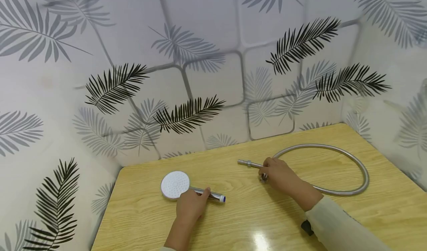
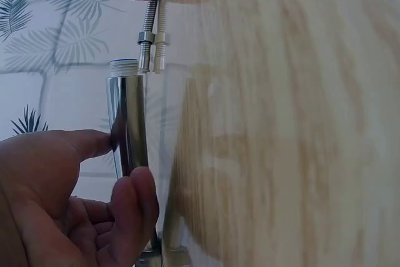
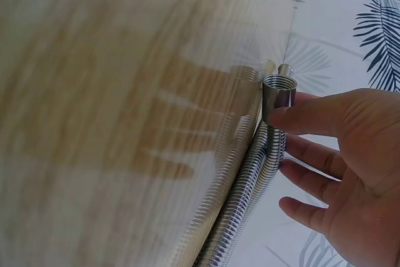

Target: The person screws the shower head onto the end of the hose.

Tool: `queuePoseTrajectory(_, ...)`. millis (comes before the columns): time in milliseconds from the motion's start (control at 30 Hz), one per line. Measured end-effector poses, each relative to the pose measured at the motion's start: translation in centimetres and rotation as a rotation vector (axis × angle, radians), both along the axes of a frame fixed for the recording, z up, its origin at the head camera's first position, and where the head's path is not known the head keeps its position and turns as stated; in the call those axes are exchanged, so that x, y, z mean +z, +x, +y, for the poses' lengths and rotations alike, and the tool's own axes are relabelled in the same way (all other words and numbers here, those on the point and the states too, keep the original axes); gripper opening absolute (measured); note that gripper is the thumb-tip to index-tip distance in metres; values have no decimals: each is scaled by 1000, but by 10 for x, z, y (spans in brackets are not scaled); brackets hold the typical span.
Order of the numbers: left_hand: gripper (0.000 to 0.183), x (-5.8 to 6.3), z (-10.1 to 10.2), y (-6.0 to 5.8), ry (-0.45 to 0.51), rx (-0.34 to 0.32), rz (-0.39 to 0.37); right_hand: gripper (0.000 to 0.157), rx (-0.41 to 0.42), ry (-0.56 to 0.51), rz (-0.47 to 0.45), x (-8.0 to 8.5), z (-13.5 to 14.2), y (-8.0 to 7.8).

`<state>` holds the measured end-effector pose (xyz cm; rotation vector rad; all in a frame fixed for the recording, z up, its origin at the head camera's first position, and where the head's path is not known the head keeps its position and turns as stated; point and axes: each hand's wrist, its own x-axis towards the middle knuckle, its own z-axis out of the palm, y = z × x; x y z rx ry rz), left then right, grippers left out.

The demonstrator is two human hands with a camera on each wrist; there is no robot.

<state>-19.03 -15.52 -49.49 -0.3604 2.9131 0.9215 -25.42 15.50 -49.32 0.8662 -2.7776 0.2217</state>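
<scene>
A chrome shower head [image 1: 175, 184] with a round white spray face lies at the left of the table. My left hand [image 1: 191, 206] grips its handle between thumb and fingers. The threaded end [image 2: 124, 67] of the handle points right, towards the hose. At the right, a metal shower hose [image 1: 366, 177] lies in a wide loop. My right hand [image 1: 281, 175] pinches one end of it by the wide connector nut [image 3: 279, 99], thumb on its side. The hose's other end, with a narrow fitting [image 1: 248, 163], sticks out left past the right hand's fingers.
The wooden table [image 1: 143, 221] has a glossy, reflective top. Patterned wall covering [image 1: 213, 80] with leaf prints rises behind it and at both sides. A small dark object [image 1: 307, 227] shows beside the right sleeve.
</scene>
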Motion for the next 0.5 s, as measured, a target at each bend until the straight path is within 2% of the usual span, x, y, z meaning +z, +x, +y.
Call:
queuePoseTrajectory(300,54,2,-7,1,112,-30,-11,19,4,-16,-7,0,0,0)
queuePoseTrajectory(400,45,0,-10,0,172,-32,-7,17,20,-27,6,0,0,0)
queuePoseTrajectory(500,36,-3,-12,-1,273,-4,-28,17,33,-29,22,0,0,1)
